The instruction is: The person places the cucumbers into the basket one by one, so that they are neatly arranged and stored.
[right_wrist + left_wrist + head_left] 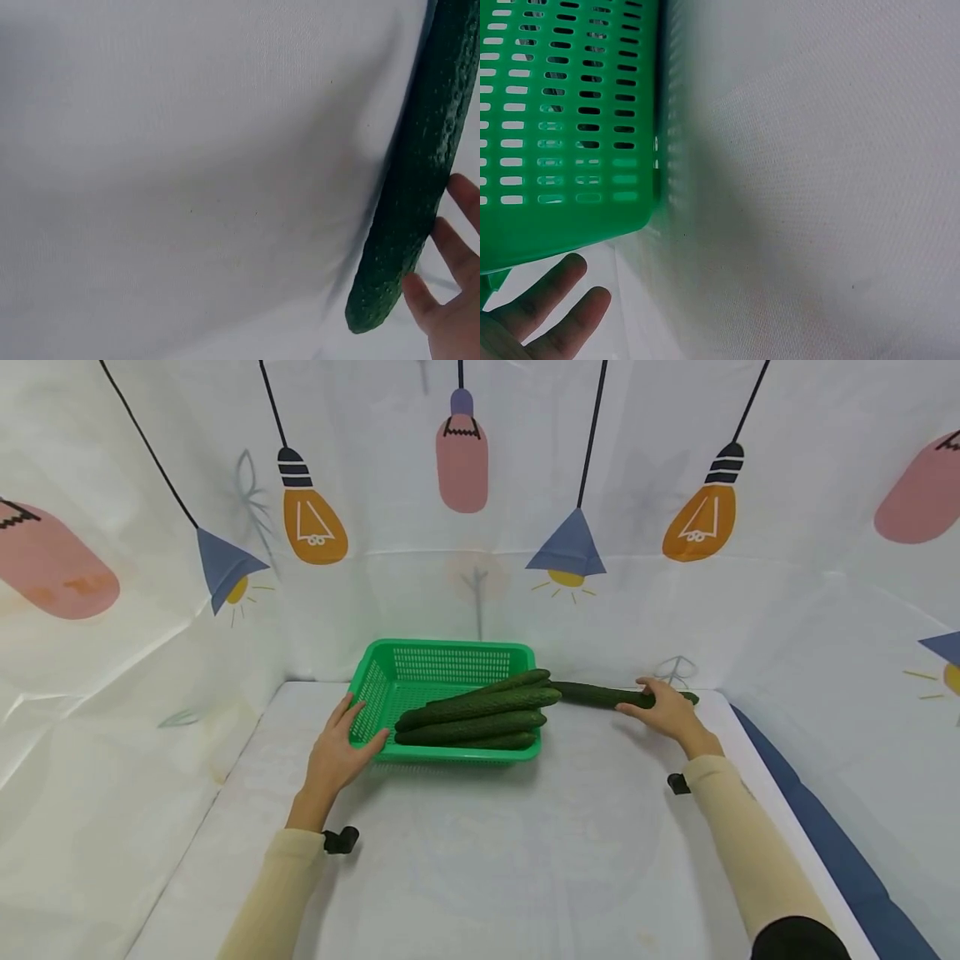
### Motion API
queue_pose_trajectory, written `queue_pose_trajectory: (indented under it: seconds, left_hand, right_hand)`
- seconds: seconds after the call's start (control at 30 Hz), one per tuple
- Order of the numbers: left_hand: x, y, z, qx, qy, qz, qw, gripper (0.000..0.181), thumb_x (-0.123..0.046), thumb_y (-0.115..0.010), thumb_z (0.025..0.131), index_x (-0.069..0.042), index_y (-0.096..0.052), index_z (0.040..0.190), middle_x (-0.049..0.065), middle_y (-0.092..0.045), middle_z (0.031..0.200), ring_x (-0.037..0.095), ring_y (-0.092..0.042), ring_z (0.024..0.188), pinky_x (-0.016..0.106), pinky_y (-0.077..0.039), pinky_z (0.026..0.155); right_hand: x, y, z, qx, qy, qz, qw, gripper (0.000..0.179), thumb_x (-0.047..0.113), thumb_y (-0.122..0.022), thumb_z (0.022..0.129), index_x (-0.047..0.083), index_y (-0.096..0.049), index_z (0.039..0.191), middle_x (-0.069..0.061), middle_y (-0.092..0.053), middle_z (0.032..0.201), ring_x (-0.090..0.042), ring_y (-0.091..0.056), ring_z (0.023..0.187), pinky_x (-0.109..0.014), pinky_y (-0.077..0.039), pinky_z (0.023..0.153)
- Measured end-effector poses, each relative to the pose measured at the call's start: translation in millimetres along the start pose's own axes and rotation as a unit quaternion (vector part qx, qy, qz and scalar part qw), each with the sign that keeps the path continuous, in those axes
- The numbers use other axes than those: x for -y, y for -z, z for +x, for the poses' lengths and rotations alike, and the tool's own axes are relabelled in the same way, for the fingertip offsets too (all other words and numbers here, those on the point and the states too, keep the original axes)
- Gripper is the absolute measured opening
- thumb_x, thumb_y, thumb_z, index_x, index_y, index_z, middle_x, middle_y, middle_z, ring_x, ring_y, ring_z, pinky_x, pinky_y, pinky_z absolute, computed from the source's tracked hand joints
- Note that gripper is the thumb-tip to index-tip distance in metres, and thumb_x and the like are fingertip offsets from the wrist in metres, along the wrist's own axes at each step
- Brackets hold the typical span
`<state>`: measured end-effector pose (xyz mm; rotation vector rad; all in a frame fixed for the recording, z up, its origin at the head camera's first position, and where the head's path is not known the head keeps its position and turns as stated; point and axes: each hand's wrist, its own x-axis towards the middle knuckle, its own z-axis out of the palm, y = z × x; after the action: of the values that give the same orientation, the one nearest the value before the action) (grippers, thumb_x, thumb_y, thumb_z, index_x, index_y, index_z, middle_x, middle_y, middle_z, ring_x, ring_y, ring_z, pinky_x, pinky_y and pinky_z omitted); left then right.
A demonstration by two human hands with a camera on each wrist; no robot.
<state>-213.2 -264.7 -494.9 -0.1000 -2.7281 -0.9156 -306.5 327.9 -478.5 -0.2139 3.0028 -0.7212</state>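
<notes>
A green plastic basket with slotted walls stands on the white table, several cucumbers piled along its right part, some ends over the right rim. At the basket's left side, my left hand spreads its fingers along the rim, thumb across the near-left corner. In the left wrist view, two straight fingertips show just past the basket corner. To the right of the basket a single cucumber lies on the table. My right hand holds it near its right end, fingers on the far side, thumb on the near side.
A white cloth backdrop printed with hanging lamps rises behind the table and along both sides. White cloth covers the table. Something dark blue runs beside the table's right edge.
</notes>
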Motion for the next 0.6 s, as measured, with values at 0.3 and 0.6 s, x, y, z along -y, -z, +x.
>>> queue_pose_trajectory:
  seconds: [0.3, 0.6]
  left_hand:
    - [0.5, 0.4, -0.3, 0.002, -0.002, 0.002, 1.0000, 0.081, -0.059, -0.064, 0.094, -0.011, -0.045, 0.156, 0.013, -0.027, 0.170, 0.047, -0.040, 0.146, 0.069, -0.043, 0.106]
    - [1.2, 0.3, -0.5, -0.002, -0.003, -0.001, 1.0000, 0.080, -0.058, -0.065, 0.094, -0.010, -0.045, 0.155, 0.011, -0.026, 0.170, 0.045, -0.039, 0.148, 0.068, -0.043, 0.106]
  right_hand:
    - [-4.9, 1.5, -3.6, 0.020, -0.007, -0.027, 0.9994, 0.094, 0.069, -0.064, 0.091, 0.003, -0.043, 0.154, -0.032, -0.048, 0.151, -0.062, -0.037, 0.137, -0.084, -0.023, 0.102]
    - [-9.1, 0.4, -5.5, 0.008, 0.012, 0.002, 0.9999, 0.078, 0.054, -0.071, 0.093, 0.001, -0.051, 0.147, -0.028, -0.062, 0.133, -0.053, -0.052, 0.126, -0.073, -0.033, 0.099]
